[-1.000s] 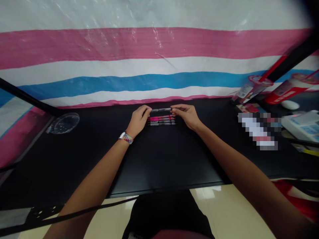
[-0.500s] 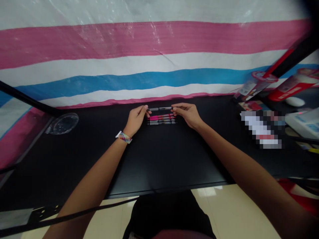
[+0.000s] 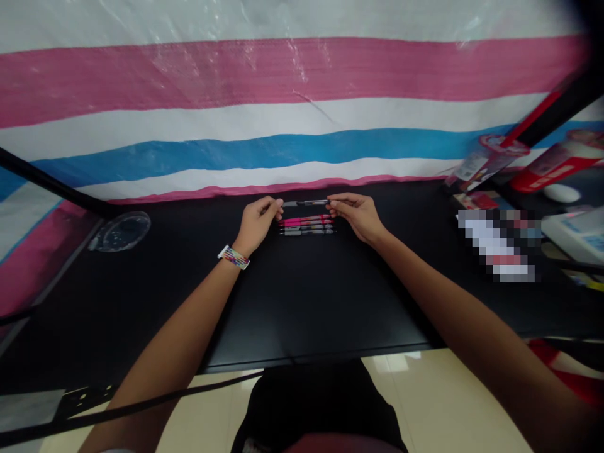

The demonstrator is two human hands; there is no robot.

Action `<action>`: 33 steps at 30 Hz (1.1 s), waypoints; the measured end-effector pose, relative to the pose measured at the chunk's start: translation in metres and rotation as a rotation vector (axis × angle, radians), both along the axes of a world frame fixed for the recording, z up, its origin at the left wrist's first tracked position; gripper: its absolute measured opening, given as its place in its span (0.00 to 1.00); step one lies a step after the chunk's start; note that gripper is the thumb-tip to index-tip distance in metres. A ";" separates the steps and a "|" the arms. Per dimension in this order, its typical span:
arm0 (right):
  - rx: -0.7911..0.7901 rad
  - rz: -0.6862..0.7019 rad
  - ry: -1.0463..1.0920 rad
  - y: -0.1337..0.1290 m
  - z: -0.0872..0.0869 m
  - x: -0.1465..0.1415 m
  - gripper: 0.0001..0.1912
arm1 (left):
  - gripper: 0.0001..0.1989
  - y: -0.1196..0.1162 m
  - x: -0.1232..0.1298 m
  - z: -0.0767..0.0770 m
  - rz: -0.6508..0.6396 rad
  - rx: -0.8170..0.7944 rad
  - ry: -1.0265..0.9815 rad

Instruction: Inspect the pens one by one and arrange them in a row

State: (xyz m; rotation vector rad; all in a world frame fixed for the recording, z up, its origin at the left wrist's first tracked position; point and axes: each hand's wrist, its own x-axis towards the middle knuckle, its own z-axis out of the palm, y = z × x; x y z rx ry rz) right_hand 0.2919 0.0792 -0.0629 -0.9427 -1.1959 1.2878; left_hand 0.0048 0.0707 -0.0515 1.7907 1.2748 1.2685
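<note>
Between my two hands a grey and black pen is held level, just behind a row of pens. My left hand pinches its left end, and my right hand pinches its right end. In front of it, several pens lie parallel and close together on the black table. Pink pens are at the back of this row, and a grey pen is at its front. A multicoloured band is on my left wrist.
A round clear plastic lid lies at the left. On the right stand a cup with a red straw and a red and white cup, near a white mouse. A striped sheet hangs behind the table.
The held pen has shifted very slightly away from the row of pens, with both hands still on its ends. The view has moved a little.
</note>
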 end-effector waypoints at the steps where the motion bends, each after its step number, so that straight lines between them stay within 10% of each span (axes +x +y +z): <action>1: -0.001 -0.005 -0.005 0.000 0.000 0.000 0.17 | 0.19 0.000 0.000 0.001 0.020 0.003 0.016; 17: 0.075 -0.173 0.073 0.011 -0.011 0.009 0.08 | 0.32 0.003 -0.002 0.001 0.079 0.042 -0.030; 24: 0.071 0.058 -0.036 0.002 -0.005 0.005 0.11 | 0.06 0.003 0.000 -0.005 -0.138 0.052 0.000; 33: 0.046 0.042 0.007 0.003 -0.006 0.005 0.14 | 0.17 0.002 -0.001 -0.005 -0.116 0.074 -0.015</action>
